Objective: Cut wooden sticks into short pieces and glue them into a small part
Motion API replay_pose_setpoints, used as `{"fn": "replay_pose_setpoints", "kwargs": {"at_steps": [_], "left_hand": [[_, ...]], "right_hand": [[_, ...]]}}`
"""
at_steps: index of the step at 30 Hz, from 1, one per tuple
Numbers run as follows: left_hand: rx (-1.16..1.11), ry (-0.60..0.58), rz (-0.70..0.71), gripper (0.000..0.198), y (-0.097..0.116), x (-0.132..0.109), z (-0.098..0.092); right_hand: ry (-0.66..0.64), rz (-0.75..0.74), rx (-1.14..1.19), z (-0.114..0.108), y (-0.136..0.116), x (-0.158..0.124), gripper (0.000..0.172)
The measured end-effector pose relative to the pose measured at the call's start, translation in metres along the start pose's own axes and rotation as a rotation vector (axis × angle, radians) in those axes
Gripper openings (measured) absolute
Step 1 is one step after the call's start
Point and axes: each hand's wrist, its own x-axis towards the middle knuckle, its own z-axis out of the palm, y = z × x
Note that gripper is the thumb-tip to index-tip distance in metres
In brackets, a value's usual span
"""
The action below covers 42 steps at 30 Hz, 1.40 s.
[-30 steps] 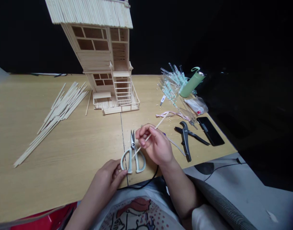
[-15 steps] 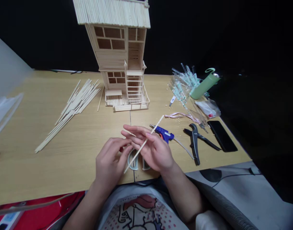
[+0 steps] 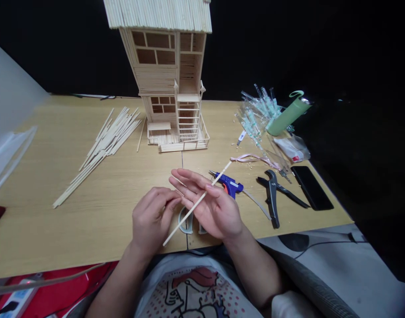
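A model house of sticks rises behind a blue glue gun on the worktop, scissors partly hidden below. Right hand turned palm up, fingers spread — thumb against a slanting wooden stick — beside the left hand, its fingertips pressed together.
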Motion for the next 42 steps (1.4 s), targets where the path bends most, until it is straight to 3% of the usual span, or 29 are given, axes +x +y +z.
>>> {"fn": "replay_pose_setpoints", "kwargs": {"at_steps": [6,10,13,15,18,19,21,24,27,33,37,42], "left_hand": [[-0.019,0.0,-0.066,0.013,-0.009,-0.007,-0.014],[-0.034,0.009,-0.244,0.011,-0.024,-0.032,-0.044],[-0.028,-0.065,-0.334,0.015,-0.032,-0.052,-0.068],[-0.075,-0.275,-0.33,0.018,-0.032,-0.06,-0.08],[-0.156,-0.71,-0.359,0.026,-0.031,-0.067,-0.091],[-0.151,-0.803,-0.381,0.029,-0.032,-0.069,-0.094],[-0.109,-0.871,-0.416,0.032,-0.034,-0.073,-0.099],[-0.093,-0.846,-0.423,0.021,-0.036,-0.074,-0.103],[-0.173,-0.766,-0.371,0.014,-0.031,-0.067,-0.094],[-0.366,-0.377,-0.413,0.021,0.001,-0.034,-0.03],[-0.567,-0.316,-0.494,0.027,0.016,-0.022,0.005],[-0.409,-0.306,-0.393,0.044,0.004,-0.027,0.012]], "right_hand": [[0.01,-0.005,0.0,-0.005,-0.009,-0.002,0.039],[0.031,-0.048,-0.028,-0.014,-0.018,-0.004,0.04],[0.071,-0.075,-0.044,-0.02,-0.022,-0.003,0.041],[0.084,-0.08,-0.025,-0.021,-0.023,-0.001,0.041],[0.082,-0.071,0.016,-0.019,-0.023,0.003,0.042],[0.077,-0.067,0.025,-0.017,-0.023,0.004,0.042],[0.062,-0.061,0.039,-0.015,-0.022,0.006,0.042],[0.039,-0.066,0.072,-0.012,-0.02,0.008,0.042],[0.033,-0.091,0.108,-0.007,-0.017,0.009,0.039],[0.041,-0.15,0.116,0.011,-0.007,0.008,0.035],[-0.01,-0.161,0.122,0.02,0.005,0.004,0.041],[-0.048,-0.232,0.034,0.017,0.016,-0.001,0.046]]}}
